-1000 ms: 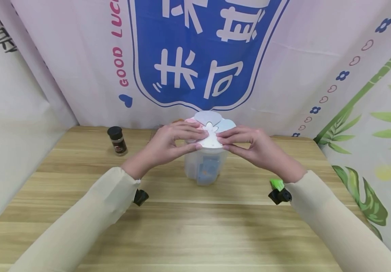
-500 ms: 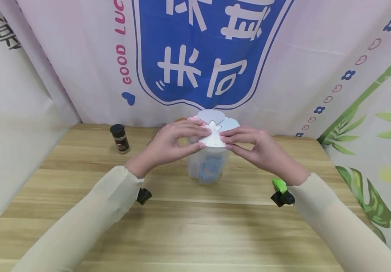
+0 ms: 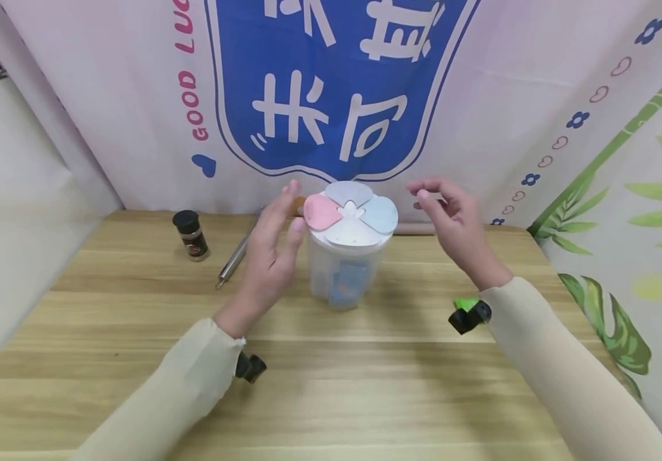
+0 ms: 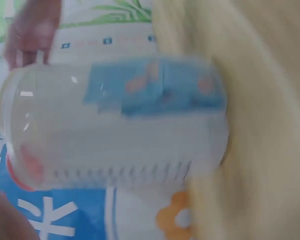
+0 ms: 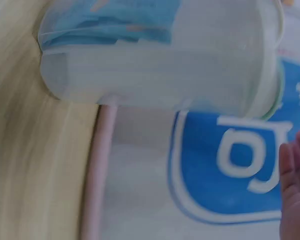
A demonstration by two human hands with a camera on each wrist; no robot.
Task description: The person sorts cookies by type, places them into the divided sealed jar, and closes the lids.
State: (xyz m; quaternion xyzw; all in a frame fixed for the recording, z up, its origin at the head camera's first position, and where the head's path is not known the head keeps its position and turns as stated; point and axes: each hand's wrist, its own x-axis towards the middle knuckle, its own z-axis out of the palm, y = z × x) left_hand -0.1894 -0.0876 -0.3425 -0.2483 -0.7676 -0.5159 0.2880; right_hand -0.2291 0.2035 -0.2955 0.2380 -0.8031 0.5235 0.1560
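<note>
A clear plastic storage canister stands upright toward the back of the table. Its lid has petal-shaped flaps in pink, pale grey-blue, light blue and white, all lying flat. Blue packets show through the wall of the canister. My left hand is raised just left of the lid, fingers extended and holding nothing. On the other side my right hand hovers apart from the lid with loosely bent fingers, also holding nothing. In the right wrist view only part of that hand enters at the right edge.
A black-capped spice jar stands at the back left. Beside my left hand lies a thin metal rod-like handle, its far part hidden. A bright green item peeks out by my right wrist. A printed curtain hangs behind the table.
Both hands have come off the canister's lid and moved apart, left hand to the left, right hand to the right. The lid's pink flap and the metal handle now show fully or more.
</note>
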